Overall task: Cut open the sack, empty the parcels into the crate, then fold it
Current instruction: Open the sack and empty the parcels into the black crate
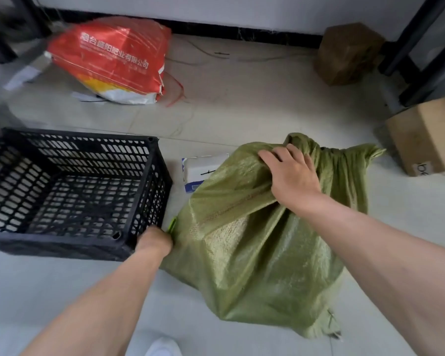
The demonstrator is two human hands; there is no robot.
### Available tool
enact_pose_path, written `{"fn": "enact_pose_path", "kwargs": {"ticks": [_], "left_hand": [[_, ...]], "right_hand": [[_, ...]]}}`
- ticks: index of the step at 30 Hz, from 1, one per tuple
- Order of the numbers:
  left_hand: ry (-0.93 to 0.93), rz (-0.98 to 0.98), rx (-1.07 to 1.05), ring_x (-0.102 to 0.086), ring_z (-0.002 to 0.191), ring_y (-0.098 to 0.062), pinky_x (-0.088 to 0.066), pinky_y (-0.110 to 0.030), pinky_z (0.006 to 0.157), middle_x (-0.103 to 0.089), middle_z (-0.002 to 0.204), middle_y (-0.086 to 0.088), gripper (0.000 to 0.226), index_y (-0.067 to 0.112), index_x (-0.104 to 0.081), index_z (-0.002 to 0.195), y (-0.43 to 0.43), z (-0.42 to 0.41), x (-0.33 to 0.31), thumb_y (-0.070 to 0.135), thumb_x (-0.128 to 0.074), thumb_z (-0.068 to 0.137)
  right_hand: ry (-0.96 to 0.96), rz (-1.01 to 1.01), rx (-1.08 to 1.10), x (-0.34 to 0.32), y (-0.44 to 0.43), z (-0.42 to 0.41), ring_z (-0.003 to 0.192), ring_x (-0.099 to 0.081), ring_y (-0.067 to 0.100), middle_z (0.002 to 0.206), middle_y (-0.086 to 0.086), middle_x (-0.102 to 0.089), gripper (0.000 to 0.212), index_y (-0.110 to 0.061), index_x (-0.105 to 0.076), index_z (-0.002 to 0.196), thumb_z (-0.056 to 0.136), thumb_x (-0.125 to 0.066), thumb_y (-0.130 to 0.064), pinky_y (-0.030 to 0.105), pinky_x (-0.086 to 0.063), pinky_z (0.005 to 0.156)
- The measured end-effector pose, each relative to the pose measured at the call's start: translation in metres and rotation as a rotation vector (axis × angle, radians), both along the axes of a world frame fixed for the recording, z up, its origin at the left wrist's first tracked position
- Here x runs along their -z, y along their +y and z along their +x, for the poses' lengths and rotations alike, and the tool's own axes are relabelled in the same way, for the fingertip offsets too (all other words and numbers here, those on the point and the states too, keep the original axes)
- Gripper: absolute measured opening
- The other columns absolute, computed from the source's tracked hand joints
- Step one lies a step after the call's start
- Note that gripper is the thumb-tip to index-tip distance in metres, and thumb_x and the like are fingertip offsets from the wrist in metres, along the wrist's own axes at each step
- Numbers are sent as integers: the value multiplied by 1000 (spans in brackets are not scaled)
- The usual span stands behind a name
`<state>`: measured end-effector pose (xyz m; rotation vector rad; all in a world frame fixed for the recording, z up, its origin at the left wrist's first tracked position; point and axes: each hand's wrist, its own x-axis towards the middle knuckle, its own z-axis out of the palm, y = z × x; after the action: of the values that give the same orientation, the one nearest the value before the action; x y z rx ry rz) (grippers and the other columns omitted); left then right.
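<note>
green woven plastic, the sack (262,242) lies slumped on the pale tiled floor (242,109) at about 5 o'clock in the view, its tied neck pointing to 2 o'clock and apparently still closed. the right hand (292,176) sits on its upper part, fingers curled into a bunch of the fabric. the left hand (154,241) is down at the sack's 9 o'clock edge, just beside the near corner of the black crate (70,191), closed round something with a bright green tip (172,224), probably the cutter, though i cannot tell.

the crate stands empty at 9 o'clock. a white and blue parcel (203,170) lies between crate and sack, partly under the fabric.

the risks, as i judge them: a blade run into taut weave could slice the parcels inside, or slip toward the gripping right hand. cutting low on the side could spill parcels onto the floor instead of the crate. the loose weave may fray and snag.
</note>
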<state>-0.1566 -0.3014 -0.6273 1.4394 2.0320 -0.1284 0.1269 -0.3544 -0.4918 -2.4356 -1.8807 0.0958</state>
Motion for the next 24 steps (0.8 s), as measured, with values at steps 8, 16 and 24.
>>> {"fn": "enact_pose_path", "kwargs": {"ticks": [8,16,24], "left_hand": [[-127,-59,-21,-57,118,-32,-44,-33,93,-61,124,-18,27,9,-54,120,-14,20,23,16,-48,94],[-392,-127,-156,-69,88,-32,-61,-44,74,-65,105,-16,17,22,-56,92,-26,51,48,13,-44,84],[-108,-147,-2,-62,111,-33,-47,-30,85,-66,118,-18,21,10,-56,113,-16,25,87,16,-50,94]], "right_hand": [[160,125,7,-3,23,-7,124,-42,26,126,-2,-53,56,-26,-56,129,85,-37,4,43,-34,110],[62,155,211,-1,31,7,105,-51,33,107,8,-62,41,-12,-67,108,78,-44,4,47,-43,99],[42,171,196,5,29,4,119,-45,31,118,4,-62,43,-17,-68,112,78,-45,-2,45,-32,110]]}}
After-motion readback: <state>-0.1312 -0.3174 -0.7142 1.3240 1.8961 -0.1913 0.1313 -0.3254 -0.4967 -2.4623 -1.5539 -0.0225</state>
